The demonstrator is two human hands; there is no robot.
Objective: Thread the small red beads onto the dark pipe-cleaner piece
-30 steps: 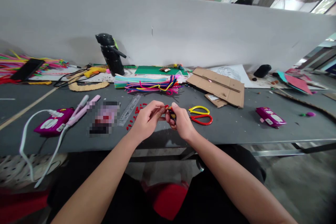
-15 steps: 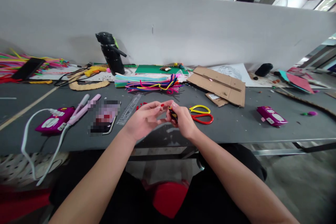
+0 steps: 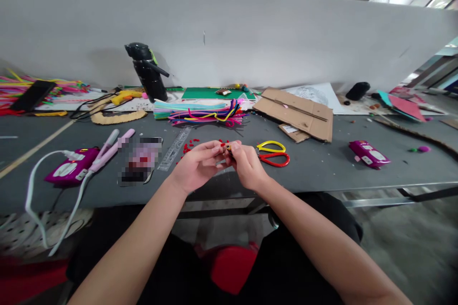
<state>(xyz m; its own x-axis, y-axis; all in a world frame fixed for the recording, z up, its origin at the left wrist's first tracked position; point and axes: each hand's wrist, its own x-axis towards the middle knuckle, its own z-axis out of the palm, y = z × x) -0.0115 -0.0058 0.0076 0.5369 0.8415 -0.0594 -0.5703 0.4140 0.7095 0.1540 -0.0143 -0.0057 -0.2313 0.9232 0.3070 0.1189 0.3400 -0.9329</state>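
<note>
My left hand [image 3: 200, 162] is closed in a pinch on a small fuzzy red piece [image 3: 223, 145], held up above the table's front part. Fingers of my right hand [image 3: 250, 164] wrap round a small dark object with a gold-coloured end [image 3: 229, 148], which resembles a lighter. That end is close to the red piece; whether they touch I cannot tell. Several short red bits [image 3: 189, 144] lie on the table behind my left hand. Just right of my right hand are scissors with one yellow and one red handle loop [image 3: 274, 153], their blades hidden.
A clear ruler [image 3: 174, 150], a phone [image 3: 141, 159] and a pink hair straightener [image 3: 110, 150] on a purple pack [image 3: 73, 167] lie left. Behind are a pipe cleaner bundle [image 3: 203, 112], a black flask [image 3: 147, 74] and cardboard [image 3: 296, 112]. Another purple pack [image 3: 368, 154] lies right.
My right hand has turned the small dark object so its gold end points at the red piece, closer than before. More red bits show beside my left hand. The view has shifted slightly.
</note>
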